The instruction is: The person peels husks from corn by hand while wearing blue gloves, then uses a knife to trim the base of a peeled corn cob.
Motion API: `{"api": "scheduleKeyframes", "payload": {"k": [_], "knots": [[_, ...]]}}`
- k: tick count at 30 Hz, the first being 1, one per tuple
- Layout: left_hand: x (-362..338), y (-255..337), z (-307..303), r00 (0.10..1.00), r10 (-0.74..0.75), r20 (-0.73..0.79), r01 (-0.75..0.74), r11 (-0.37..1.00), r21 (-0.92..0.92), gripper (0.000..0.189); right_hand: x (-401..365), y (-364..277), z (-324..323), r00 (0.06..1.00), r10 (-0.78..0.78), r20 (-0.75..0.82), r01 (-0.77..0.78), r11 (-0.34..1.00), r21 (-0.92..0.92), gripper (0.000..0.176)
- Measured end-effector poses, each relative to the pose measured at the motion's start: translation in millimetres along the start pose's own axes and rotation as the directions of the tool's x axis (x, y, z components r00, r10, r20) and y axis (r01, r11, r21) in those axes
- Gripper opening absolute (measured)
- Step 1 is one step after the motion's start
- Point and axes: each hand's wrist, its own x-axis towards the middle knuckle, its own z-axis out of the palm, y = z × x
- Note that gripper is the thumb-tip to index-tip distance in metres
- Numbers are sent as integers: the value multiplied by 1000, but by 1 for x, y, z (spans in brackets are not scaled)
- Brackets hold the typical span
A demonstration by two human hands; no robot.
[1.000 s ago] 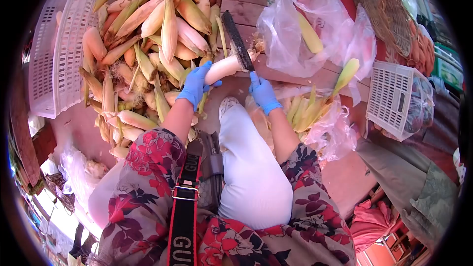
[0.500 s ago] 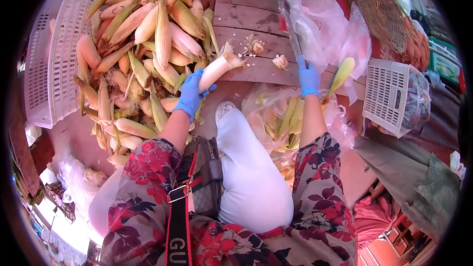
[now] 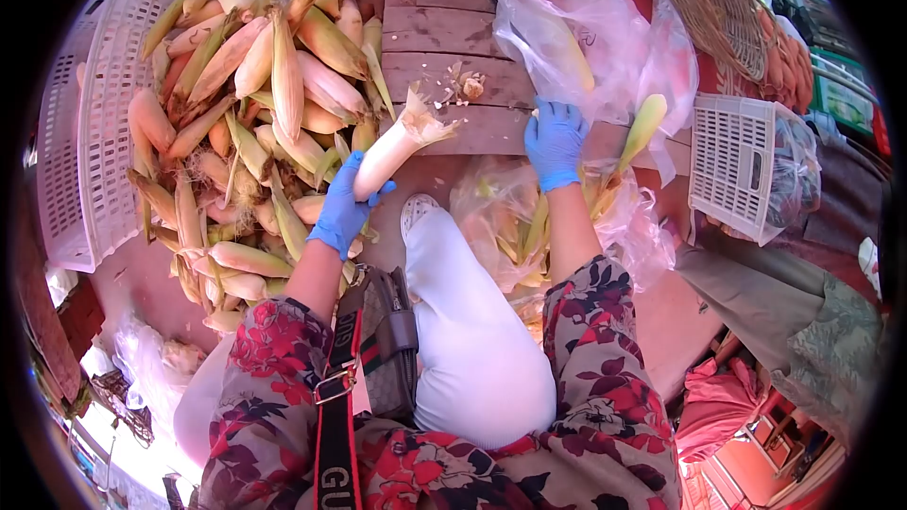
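Observation:
My left hand, in a blue glove, is closed round the lower end of a pale ear of corn, whose ragged cut end points up and right. At the near edge of the wooden boards, my gloved right hand has its fingers curled, with a small pale bit of a cut corn piece showing at the fingertips. The rest of that piece is hidden. Another cut stub lies among crumbs on the boards. No knife shows. Unhusked corn is heaped on the left.
A white crate stands far left, another crate at the right. Clear plastic bags lie behind my right hand. A bag with green husks is below the boards. A single green husk sticks up right of my hand.
The knife my right hand held is out of sight. That hand has moved left onto the spot of the right-hand cut piece. My left hand still holds the ear; the whole view has shifted.

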Motion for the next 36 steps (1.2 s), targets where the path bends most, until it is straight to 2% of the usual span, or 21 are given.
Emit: {"api": "scheduleKeyframes", "payload": {"k": [1,2,5,8,11,14,17,18,21,22,24,25,27,28,29,30,31,32,33,34,36], "knots": [[-1,0,-2,1000,-2,-2,2,1000,-6,41,-2,-6,-5,988,-87,125,86,996,11,34],[-3,0,-2,1000,-2,-2,2,1000,-11,42,-6,-7,-1,990,-142,20,142,990,-21,41],[-14,8,8,1000,30,-7,-30,999,-17,43,-6,16,35,985,-87,148,87,996,3,44],[-36,21,13,999,37,0,-37,998,-41,43,13,1,26,979,-98,177,-5,863,506,47],[-44,26,-8,997,71,-29,-72,996,-56,44,41,-41,20,970,-63,233,-120,710,694,54],[-65,38,-11,990,130,-47,-133,989,-64,45,50,-98,-4,974,24,226,-117,905,409,59],[-85,45,-27,984,154,-94,-166,975,-147,44,36,-126,0,982,-111,155,80,978,192,62],[-94,48,-26,977,164,-136,-187,967,-174,42,27,-127,10,984,-162,72,139,958,251,49],[-120,58,-40,962,201,-185,-232,959,-163,42,7,-123,37,966,-256,11,244,930,275,35],[-134,61,-39,953,218,-209,-259,947,-191,40,4,-120,35,951,-283,-126,305,927,219,20],[-162,72,-44,938,279,-206,-314,935,-164,40,10,-103,62,903,-428,23,418,892,173,11],[-179,74,-51,927,307,-216,-343,927,-155,40,10,-107,39,941,-337,41,324,927,189,6],[-217,84,-69,920,338,-196,-369,918,-145,37,15,-93,36,963,-240,119,203,944,261,14],[-236,89,-78,897,372,-237,-414,897,-158,37,22,-85,36,933,-43,358,-64,957,283,19],[-255,93,-89,877,394,-276,-448,879,-167,37,24,-62,74,944,55,324,-190,896,401,20],[-278,95,-97,852,436,-290,-498,847,-187,39,26,-36,99,948,71,311,-227,836,500,21],[-301,99,-103,855,404,-326,-493,828,-268,40,23,-23,78,877,100,469,-432,590,682,24],[-320,100,-116,818,466,-337,-555,793,-251,40,20,-10,41,775,60,629,-594,410,692,25],[-343,100,-118,814,534,-229,-578,784,-225,41,4,-4,-7,780,64,622,-619,218,754,24],[-360,99,-121,757,614,-226,-651,739,-172,44,-9,8,-48,768,64,637,-639,156,754,23],[-383,92,-139,730,677,-95,-679,701,-217,47,-47,42,-103,759,128,638,-649,77,757,23]]}}
